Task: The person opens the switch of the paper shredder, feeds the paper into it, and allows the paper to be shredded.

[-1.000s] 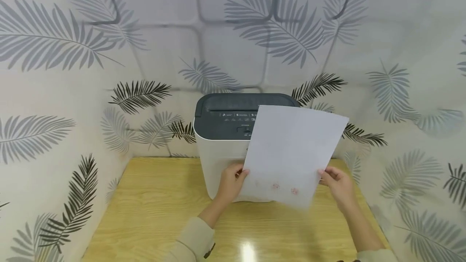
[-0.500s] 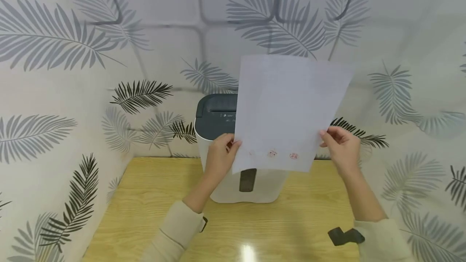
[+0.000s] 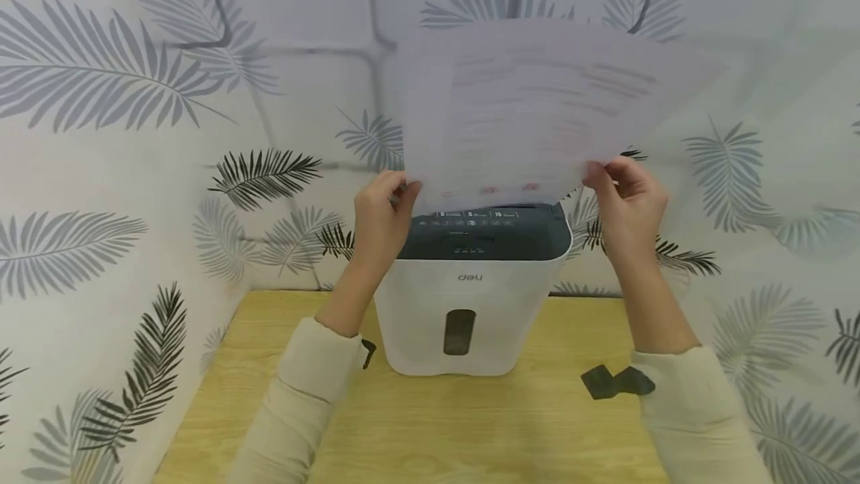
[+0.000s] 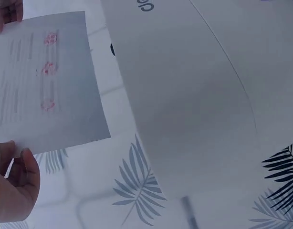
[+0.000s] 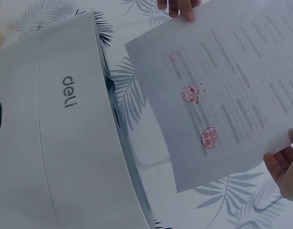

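A sheet of paper [image 3: 510, 110] with lines of print and red stamps near its lower edge is held up over the shredder. The left hand [image 3: 384, 211] pinches its left edge near the bottom, thumb against fingers. On the opposite edge the right hand [image 3: 630, 204] pinches it the same way. Below the paper stands the white paper shredder [image 3: 430, 320] with a dark grey top, a "deli" mark and a small dark window. The paper hides the back of the shredder's top. In the right wrist view the red stamps [image 5: 208, 137] show clearly, and the sheet's lower edge is apart from the shredder.
The shredder stands on a yellow wood-grain table [image 3: 282, 394]. Right behind the table rises a wall covering with leaf prints [image 3: 262, 174], which also runs along both sides. Dark straps [image 3: 617, 382] hang at the sleeves.
Both hands have raised the paper from in front of the shredder to above it. The sheet now leans back, and the shredder's front shows.
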Motion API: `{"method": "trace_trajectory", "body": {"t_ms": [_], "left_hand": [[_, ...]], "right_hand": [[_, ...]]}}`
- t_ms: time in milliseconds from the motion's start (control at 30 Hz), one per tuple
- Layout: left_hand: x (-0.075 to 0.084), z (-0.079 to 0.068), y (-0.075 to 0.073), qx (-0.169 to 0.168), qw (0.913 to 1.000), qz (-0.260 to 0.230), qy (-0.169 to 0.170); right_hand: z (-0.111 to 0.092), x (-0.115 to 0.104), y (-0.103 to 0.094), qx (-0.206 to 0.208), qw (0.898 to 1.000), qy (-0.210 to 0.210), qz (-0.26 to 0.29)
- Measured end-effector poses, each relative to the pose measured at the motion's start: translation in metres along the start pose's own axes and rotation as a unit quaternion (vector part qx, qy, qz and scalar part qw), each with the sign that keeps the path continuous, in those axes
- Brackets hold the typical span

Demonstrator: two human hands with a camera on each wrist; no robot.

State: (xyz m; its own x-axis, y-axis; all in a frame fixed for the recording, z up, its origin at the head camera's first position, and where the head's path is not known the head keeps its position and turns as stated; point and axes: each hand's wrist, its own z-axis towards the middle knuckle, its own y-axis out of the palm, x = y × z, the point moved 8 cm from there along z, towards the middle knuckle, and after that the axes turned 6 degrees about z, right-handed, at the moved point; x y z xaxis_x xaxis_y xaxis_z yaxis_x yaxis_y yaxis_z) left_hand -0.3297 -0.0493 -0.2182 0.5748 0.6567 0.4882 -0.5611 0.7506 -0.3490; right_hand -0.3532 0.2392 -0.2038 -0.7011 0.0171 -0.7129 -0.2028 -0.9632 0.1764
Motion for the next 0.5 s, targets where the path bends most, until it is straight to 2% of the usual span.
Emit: {"method": "trace_trajectory", "body": {"t_ms": [133, 300, 433, 467, 500], "left_hand": [[-0.013, 0.006, 0.006, -0.005, 1.0, -0.004, 0.007], [-0.043, 0.006, 0.018, -0.018, 0.9998, 0.003, -0.008], [-0.062, 0.004, 0.024, -0.03, 0.9989, 0.031, -0.02], [-0.065, 0.003, 0.025, -0.033, 0.9985, 0.037, -0.022], [-0.067, 0.003, 0.026, -0.036, 0.9984, 0.036, -0.025]], "right_hand": [[0.007, 0.01, 0.011, -0.026, 0.999, -0.012, -0.023], [0.008, 0.04, 0.018, -0.064, 0.997, 0.013, -0.037], [0.003, 0.059, 0.019, -0.089, 0.991, 0.039, -0.088], [0.002, 0.061, 0.019, -0.094, 0.988, 0.038, -0.117], [0.0, 0.062, 0.019, -0.101, 0.987, 0.039, -0.121]]}}
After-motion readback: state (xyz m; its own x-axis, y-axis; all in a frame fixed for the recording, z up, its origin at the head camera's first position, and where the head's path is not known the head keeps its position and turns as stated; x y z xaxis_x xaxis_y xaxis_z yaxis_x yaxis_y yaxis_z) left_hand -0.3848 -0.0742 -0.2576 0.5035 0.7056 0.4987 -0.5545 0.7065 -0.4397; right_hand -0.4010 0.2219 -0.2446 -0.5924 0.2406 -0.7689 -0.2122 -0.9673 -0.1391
